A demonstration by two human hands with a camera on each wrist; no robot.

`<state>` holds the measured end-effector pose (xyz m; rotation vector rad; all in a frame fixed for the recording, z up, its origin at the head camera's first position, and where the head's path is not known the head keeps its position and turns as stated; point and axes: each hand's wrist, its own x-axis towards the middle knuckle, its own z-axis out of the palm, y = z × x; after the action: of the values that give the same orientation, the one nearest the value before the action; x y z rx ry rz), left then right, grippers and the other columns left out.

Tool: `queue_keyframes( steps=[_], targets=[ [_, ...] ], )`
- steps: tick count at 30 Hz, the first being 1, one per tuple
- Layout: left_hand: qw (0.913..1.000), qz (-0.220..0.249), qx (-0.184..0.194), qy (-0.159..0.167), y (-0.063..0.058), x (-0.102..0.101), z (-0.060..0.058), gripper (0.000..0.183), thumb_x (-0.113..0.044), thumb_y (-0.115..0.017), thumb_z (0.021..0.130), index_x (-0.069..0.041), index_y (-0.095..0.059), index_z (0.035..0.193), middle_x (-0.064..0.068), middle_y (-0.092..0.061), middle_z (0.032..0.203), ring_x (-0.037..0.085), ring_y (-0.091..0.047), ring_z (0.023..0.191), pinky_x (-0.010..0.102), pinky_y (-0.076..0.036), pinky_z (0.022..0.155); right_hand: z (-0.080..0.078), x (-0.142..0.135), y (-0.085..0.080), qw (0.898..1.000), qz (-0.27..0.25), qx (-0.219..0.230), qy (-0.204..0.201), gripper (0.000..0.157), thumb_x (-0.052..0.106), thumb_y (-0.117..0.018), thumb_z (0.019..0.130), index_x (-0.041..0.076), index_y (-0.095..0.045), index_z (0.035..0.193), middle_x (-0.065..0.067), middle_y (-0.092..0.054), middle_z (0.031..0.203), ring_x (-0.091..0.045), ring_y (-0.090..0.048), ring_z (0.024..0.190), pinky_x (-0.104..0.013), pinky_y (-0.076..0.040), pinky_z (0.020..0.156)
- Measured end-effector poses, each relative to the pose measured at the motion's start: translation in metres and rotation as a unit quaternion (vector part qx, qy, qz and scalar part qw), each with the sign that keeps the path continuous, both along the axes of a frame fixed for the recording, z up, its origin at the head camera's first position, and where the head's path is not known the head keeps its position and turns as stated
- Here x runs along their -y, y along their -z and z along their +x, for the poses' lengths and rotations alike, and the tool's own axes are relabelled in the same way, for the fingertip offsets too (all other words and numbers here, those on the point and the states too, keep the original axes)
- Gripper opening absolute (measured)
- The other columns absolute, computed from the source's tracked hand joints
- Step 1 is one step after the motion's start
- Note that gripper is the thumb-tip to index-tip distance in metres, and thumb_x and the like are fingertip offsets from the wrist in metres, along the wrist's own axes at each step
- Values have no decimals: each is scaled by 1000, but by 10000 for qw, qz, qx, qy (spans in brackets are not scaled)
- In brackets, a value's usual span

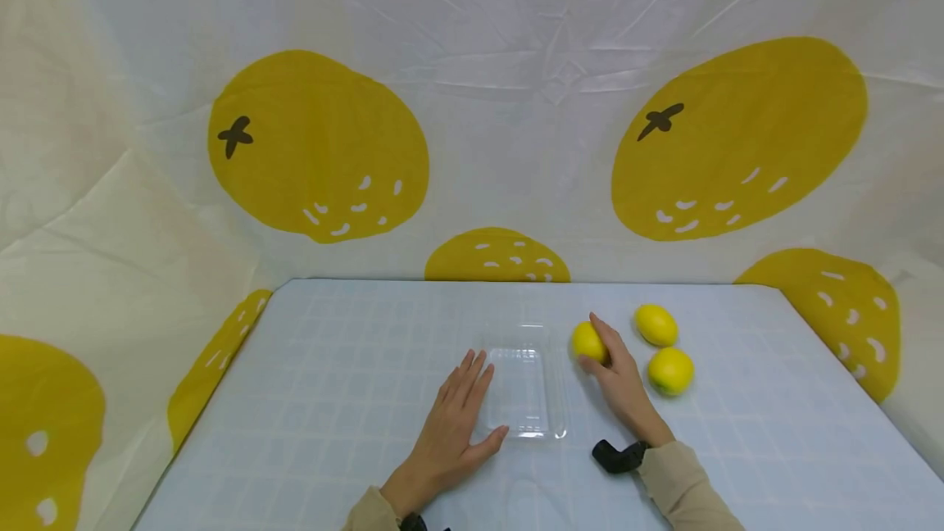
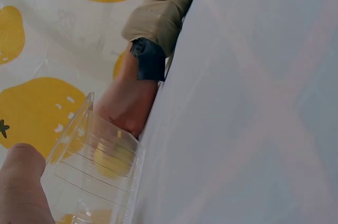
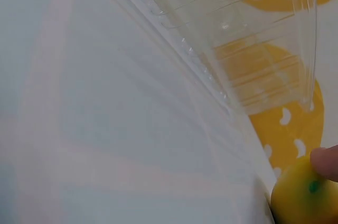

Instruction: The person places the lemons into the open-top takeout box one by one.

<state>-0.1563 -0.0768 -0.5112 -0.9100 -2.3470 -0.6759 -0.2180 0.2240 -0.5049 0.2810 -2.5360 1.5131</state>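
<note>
A clear plastic box (image 1: 556, 400) stands on the table in front of the person; its ribbed wall (image 2: 95, 166) also shows in the left wrist view. The left hand (image 1: 453, 424) rests at the box's left side, fingers straight and thumb spread by the near edge. To the right of the box, the right hand (image 1: 618, 371) grips a yellow lemon (image 1: 586, 342) between thumb and fingers. This lemon (image 3: 301, 195), with a green spot at its end, appears on the table in the right wrist view. Whether anything touches the box's underside is hidden.
Two more lemons lie right of the right hand, a farther lemon (image 1: 655, 325) and a nearer lemon (image 1: 671, 371). A pale checked cloth (image 1: 354, 383) covers the table. Behind it hangs a white curtain (image 1: 516, 146) with large yellow fruit prints.
</note>
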Motion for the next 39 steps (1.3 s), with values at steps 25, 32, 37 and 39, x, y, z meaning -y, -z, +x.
queue_keyframes(
  steps=[25, 32, 37, 39],
  targets=[
    [10000, 24, -13, 88, 1, 1, 0, 73, -52, -44, 99, 1, -37, 150, 13, -28, 161, 37, -28, 145, 53, -30, 114, 1, 0, 3, 9951, 277, -490, 813, 71, 31, -88, 75, 14, -56, 137, -7, -58, 136, -23, -58, 109, -6, -40, 86],
    [9999, -29, -61, 83, 0, 1, 1, 73, -52, -42, 100, -1, -34, 152, 14, -27, 161, 37, -28, 145, 53, -29, 114, 3, 4, -4, 9927, 160, -445, 1111, 71, 35, -87, 76, 15, -56, 136, -6, -60, 130, -21, -58, 99, -9, -43, 80],
    [9999, -92, -100, 53, 0, 1, 0, 74, -53, -40, 101, 1, -35, 152, 15, -26, 161, 37, -28, 146, 55, -31, 113, 3, 10, -13, 9910, -180, -387, 1267, 70, 37, -86, 76, 18, -57, 136, -5, -61, 126, -21, -58, 97, -9, -45, 77],
    [9999, -93, -117, 55, 0, 1, 0, 75, -53, -40, 101, 2, -35, 151, 15, -26, 161, 37, -28, 145, 55, -31, 113, 3, 13, -17, 9896, -314, -423, 1342, 69, 35, -87, 76, 18, -57, 135, -5, -61, 125, -20, -58, 96, -9, -46, 77]
  ],
)
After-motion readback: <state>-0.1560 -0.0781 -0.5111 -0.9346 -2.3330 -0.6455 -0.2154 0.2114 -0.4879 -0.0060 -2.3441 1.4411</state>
